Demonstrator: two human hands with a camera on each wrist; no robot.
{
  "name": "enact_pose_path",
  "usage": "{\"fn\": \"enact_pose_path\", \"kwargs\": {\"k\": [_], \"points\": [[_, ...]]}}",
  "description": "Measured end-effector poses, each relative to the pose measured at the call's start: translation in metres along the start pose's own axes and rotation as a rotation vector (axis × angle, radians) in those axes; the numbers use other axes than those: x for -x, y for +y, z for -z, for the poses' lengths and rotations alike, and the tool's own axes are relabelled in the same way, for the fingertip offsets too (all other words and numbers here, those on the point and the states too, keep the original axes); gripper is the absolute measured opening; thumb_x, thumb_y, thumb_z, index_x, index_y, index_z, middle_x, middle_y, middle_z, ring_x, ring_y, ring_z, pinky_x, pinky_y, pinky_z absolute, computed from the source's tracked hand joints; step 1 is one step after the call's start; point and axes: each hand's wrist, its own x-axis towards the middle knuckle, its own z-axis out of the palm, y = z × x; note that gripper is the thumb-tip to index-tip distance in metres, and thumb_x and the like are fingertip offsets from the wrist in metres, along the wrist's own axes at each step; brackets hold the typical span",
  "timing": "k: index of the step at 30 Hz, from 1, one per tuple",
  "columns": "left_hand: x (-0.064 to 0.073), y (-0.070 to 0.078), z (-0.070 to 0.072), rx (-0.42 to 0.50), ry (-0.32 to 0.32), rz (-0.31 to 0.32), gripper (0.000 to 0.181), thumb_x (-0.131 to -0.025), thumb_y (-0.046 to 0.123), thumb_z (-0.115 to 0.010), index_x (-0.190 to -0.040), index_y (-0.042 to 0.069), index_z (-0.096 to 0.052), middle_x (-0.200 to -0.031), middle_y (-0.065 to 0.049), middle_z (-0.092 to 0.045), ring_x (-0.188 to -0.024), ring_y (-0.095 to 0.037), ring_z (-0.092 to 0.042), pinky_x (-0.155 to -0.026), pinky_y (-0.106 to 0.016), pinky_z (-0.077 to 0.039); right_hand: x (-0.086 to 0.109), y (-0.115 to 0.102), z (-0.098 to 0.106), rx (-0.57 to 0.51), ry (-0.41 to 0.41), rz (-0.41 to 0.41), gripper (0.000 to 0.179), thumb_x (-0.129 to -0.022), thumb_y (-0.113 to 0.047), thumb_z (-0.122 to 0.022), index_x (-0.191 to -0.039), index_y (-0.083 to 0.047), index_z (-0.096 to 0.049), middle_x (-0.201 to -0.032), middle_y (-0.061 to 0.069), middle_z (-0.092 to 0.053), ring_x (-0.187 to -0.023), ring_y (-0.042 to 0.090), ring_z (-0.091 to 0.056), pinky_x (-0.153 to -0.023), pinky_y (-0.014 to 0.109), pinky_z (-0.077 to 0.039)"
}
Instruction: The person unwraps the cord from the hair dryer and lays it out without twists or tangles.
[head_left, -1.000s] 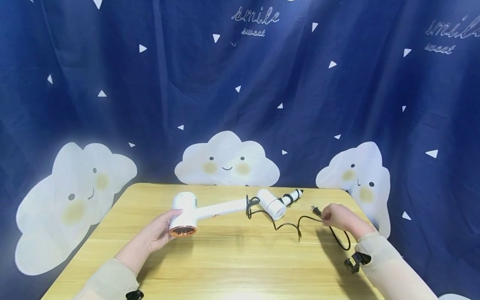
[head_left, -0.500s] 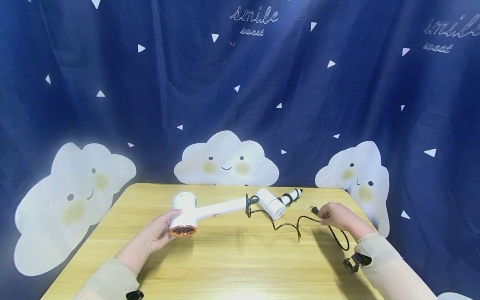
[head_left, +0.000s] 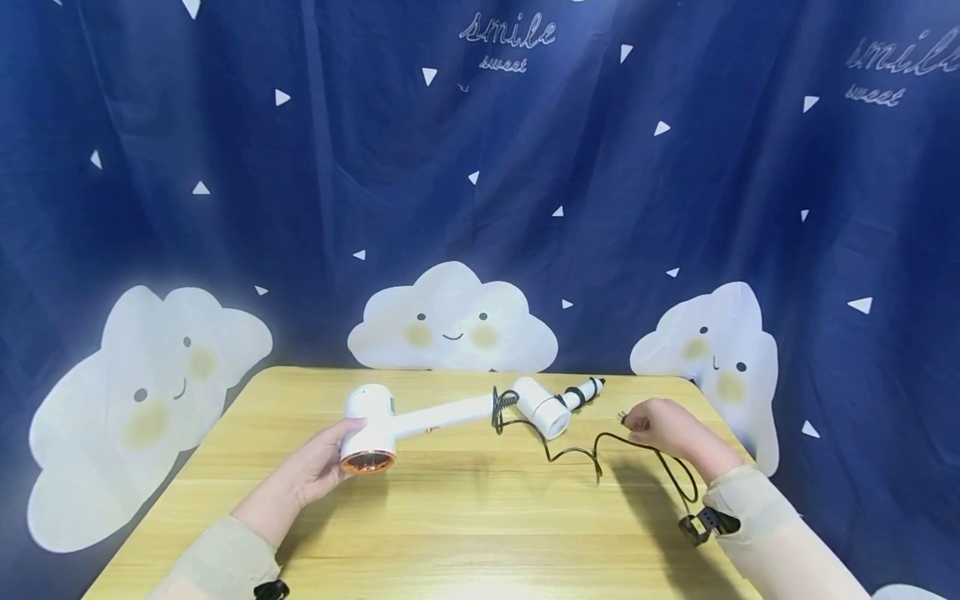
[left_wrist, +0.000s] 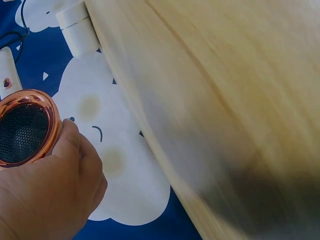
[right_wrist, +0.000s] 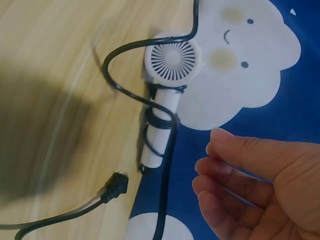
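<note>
My left hand grips the head of a white hair dryer with a copper-coloured rim, its handle pointing right. A shadow below shows the dryer is raised off the table. From the handle's end runs a thin black cord, coiled at its start. In the right wrist view my right hand has thumb and bent fingers apart, with nothing seen between them. The black plug appears left of the fingertips there. In the head view, the fingers cover most of the plug and only its prongs show.
Near the table's back edge lies a second, smaller white hair dryer, black cord wound round its handle. The wooden table meets a dark blue curtain printed with clouds. Some cord loops lie beside the right wrist.
My right hand has moved slightly left and away from me, from the cord behind the plug to over the plug body. The left hand and its hair dryer have hardly moved.
</note>
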Motion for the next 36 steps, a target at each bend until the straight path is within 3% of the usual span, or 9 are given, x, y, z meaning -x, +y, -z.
{"fn": "enact_pose_path", "kwargs": {"k": [7, 10, 12, 14, 21, 28, 36], "points": [[-0.001, -0.002, 0.0, 0.013, -0.025, 0.003, 0.075, -0.102, 0.026, -0.053, -0.151, -0.009, -0.007, -0.114, -0.012, -0.061, -0.102, -0.024, -0.067, -0.098, -0.035, -0.053, -0.008, -0.014, -0.003, 0.032, 0.038, 0.011, 0.036, -0.083, -0.001, -0.075, -0.064, -0.013, -0.046, -0.061, -0.011, -0.038, -0.057, 0.005, -0.034, -0.056, 0.026, -0.032], [-0.002, -0.002, -0.001, -0.005, -0.027, -0.001, 0.075, -0.102, 0.026, -0.052, -0.151, -0.009, -0.008, -0.114, -0.01, -0.06, -0.102, -0.022, -0.067, -0.097, -0.033, -0.054, -0.012, -0.021, -0.004, 0.033, 0.065, 0.008, 0.021, -0.083, -0.001, -0.075, -0.071, -0.01, -0.061, -0.066, -0.01, -0.053, -0.06, 0.006, -0.047, -0.058, 0.028, -0.043], [-0.001, -0.002, -0.002, -0.011, -0.025, -0.001, 0.075, -0.102, 0.027, -0.052, -0.151, -0.009, -0.008, -0.114, -0.01, -0.06, -0.102, -0.021, -0.066, -0.097, -0.033, -0.054, -0.015, -0.026, -0.005, 0.032, 0.084, 0.009, 0.008, -0.083, -0.002, -0.076, -0.082, -0.008, -0.071, -0.076, -0.004, -0.066, -0.068, 0.011, -0.059, -0.065, 0.034, -0.053], [-0.002, -0.002, -0.002, -0.013, -0.026, 0.0, 0.074, -0.102, 0.026, -0.051, -0.151, -0.009, -0.008, -0.114, -0.01, -0.06, -0.102, -0.022, -0.067, -0.097, -0.033, -0.054, -0.018, -0.029, -0.007, 0.028, 0.101, 0.011, 0.008, -0.083, -0.002, -0.076, -0.09, -0.006, -0.075, -0.084, 0.001, -0.071, -0.075, 0.016, -0.065, -0.072, 0.039, -0.057], [-0.002, -0.004, -0.002, -0.037, -0.025, -0.001, 0.073, -0.102, 0.028, -0.051, -0.151, -0.01, -0.011, -0.113, -0.009, -0.061, -0.101, -0.02, -0.066, -0.095, -0.031, -0.054, -0.026, -0.038, -0.012, -0.003, 0.128, 0.022, 0.008, -0.084, -0.002, -0.076, -0.091, -0.004, -0.075, -0.087, 0.005, -0.072, -0.075, 0.017, -0.067, -0.072, 0.037, -0.059], [-0.003, -0.005, -0.001, -0.002, -0.011, 0.006, 0.074, -0.101, 0.027, -0.053, -0.151, -0.009, -0.011, -0.112, -0.009, -0.061, -0.101, -0.021, -0.066, -0.096, -0.032, -0.054, -0.033, -0.051, -0.016, -0.035, 0.153, 0.026, 0.006, -0.085, -0.003, -0.076, -0.09, -0.006, -0.075, -0.088, 0.005, -0.072, -0.076, 0.016, -0.067, -0.072, 0.035, -0.058], [-0.004, -0.006, -0.003, 0.021, -0.047, 0.005, 0.072, -0.103, 0.025, -0.049, -0.152, -0.008, -0.007, -0.114, -0.009, -0.06, -0.103, -0.02, -0.066, -0.098, -0.033, -0.053, -0.038, -0.066, -0.02, -0.072, 0.185, 0.069, 0.006, -0.09, -0.006, -0.072, -0.094, -0.006, -0.076, -0.088, 0.001, -0.071, -0.079, 0.015, -0.066, -0.072, 0.035, -0.059]]}}
